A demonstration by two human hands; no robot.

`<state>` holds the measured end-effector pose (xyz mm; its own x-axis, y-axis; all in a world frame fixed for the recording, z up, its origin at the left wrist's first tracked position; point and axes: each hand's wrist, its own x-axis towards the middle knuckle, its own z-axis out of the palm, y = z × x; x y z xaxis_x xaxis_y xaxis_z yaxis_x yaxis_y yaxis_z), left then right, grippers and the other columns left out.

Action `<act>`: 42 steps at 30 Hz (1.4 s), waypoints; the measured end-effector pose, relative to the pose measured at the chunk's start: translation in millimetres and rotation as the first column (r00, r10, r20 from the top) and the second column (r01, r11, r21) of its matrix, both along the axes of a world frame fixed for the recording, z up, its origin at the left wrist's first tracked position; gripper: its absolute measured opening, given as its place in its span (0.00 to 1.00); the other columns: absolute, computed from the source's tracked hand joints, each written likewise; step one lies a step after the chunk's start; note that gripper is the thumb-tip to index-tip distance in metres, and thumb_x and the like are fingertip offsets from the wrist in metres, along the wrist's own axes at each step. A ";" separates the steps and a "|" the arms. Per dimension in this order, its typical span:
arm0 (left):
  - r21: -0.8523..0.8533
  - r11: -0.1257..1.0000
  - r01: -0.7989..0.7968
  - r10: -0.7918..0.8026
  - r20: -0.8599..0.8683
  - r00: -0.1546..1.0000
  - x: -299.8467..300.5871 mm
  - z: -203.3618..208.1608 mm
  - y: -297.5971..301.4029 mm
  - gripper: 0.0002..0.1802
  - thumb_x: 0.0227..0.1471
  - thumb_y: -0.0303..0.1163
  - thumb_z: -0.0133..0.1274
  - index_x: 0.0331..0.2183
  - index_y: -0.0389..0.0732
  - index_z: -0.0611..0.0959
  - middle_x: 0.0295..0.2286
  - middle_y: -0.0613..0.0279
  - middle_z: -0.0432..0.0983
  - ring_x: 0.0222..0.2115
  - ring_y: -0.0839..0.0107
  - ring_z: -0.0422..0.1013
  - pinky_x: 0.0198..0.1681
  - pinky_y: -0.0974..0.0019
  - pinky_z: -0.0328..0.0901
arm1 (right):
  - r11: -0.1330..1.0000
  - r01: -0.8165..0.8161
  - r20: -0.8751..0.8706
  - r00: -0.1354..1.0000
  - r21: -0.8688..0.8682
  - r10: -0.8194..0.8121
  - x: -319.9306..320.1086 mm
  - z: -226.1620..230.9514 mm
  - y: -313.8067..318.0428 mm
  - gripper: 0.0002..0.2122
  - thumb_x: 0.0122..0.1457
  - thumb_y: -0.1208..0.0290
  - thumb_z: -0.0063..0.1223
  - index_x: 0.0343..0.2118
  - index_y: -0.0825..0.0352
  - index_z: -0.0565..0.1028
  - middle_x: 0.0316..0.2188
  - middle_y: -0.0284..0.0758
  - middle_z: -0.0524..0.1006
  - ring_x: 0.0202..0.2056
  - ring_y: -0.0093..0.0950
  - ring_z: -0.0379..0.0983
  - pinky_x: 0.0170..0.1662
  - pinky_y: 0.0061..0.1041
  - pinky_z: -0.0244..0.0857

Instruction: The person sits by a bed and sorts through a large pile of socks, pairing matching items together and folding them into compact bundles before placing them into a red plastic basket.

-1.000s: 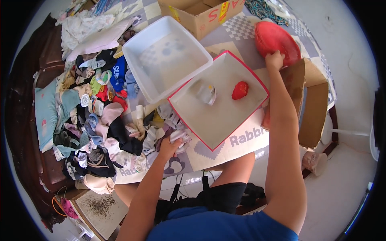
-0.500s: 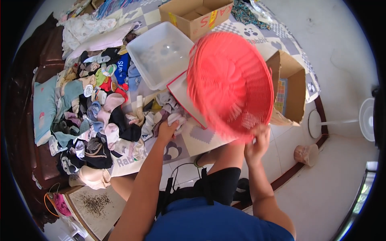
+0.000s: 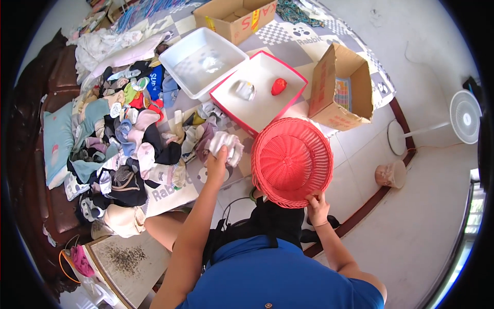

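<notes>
In my left hand (image 3: 217,166) is a small folded cloth (image 3: 227,148), white and pink striped, perhaps a rolled sock; the fingers are closed round it above the bed's front edge. My right hand (image 3: 317,208) grips the near rim of a round red woven basket (image 3: 293,157), tilted so that its bare inside shows. Left of my left hand spreads a big heap of socks and small clothes (image 3: 135,139). Beyond the basket lies a shallow white box with a red rim (image 3: 256,113), holding a white bundle (image 3: 246,90) and a red bundle (image 3: 279,86).
A white plastic tub (image 3: 198,85) and a cardboard box (image 3: 236,26) stand farther back on the bed. Another open carton (image 3: 329,98) sits at its right edge. On the right are a white fan (image 3: 464,117) and a pinkish bucket (image 3: 391,174). A small table (image 3: 128,280) stands at lower left.
The red basket has come down and nearer to me, uncovering the red-rimmed box. My left hand has lifted the striped cloth off the bed's edge.
</notes>
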<state>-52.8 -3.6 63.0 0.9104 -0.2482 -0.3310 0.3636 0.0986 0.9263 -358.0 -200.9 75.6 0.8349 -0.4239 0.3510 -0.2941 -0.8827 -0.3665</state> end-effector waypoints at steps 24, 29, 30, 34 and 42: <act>0.671 0.741 -0.012 -0.571 0.639 0.516 131.6 50.7 -144.3 0.07 0.47 0.32 0.55 0.31 0.43 0.81 0.31 0.55 0.75 0.33 0.60 0.72 0.36 0.62 0.66 | 0.990 0.124 0.116 0.984 0.072 -0.132 100.1 -34.3 -16.0 0.10 0.39 0.79 0.54 0.27 0.59 0.77 0.35 0.32 0.72 0.31 0.31 0.73 0.29 0.28 0.68; 0.967 0.238 -0.093 -0.868 0.255 0.425 176.6 4.1 -179.8 0.15 0.45 0.43 0.56 0.39 0.56 0.83 0.55 0.54 0.58 0.54 0.51 0.53 0.56 0.60 0.54 | 0.990 0.033 0.140 0.989 0.135 -0.052 99.5 -43.8 -27.3 0.13 0.37 0.78 0.55 0.30 0.59 0.76 0.35 0.34 0.72 0.31 0.30 0.73 0.32 0.26 0.68; 0.993 0.117 -0.002 -0.869 0.103 0.484 180.4 -0.1 -193.2 0.19 0.46 0.47 0.53 0.41 0.53 0.82 0.58 0.54 0.51 0.57 0.52 0.48 0.58 0.55 0.50 | 0.988 0.009 0.138 0.990 0.153 -0.031 96.1 -49.1 -32.4 0.14 0.36 0.78 0.56 0.30 0.60 0.76 0.35 0.34 0.72 0.31 0.31 0.73 0.32 0.27 0.68; 0.989 0.101 -0.104 -0.829 0.141 0.541 206.7 -37.5 -192.8 0.20 0.51 0.43 0.48 0.41 0.42 0.80 0.57 0.54 0.54 0.57 0.54 0.50 0.57 0.56 0.51 | 0.979 -0.050 0.177 0.984 0.198 0.014 97.4 -49.1 -41.0 0.16 0.31 0.81 0.57 0.29 0.59 0.76 0.33 0.34 0.71 0.33 0.34 0.71 0.32 0.29 0.67; 0.187 0.952 0.244 -0.288 0.260 0.922 177.2 10.0 -157.7 0.21 0.61 0.38 0.37 0.48 0.31 0.71 0.50 0.53 0.66 0.50 0.67 0.64 0.54 0.64 0.58 | 0.963 -0.074 0.171 0.985 0.258 0.030 93.1 -59.9 -45.8 0.17 0.31 0.80 0.57 0.31 0.60 0.76 0.34 0.34 0.71 0.32 0.33 0.71 0.33 0.28 0.67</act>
<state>124.4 -161.3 73.0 0.8783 -0.4620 -0.1234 0.0805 -0.1116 0.9905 -265.0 -246.7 15.8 0.7985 -0.4773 0.3668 -0.1673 -0.7614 -0.6264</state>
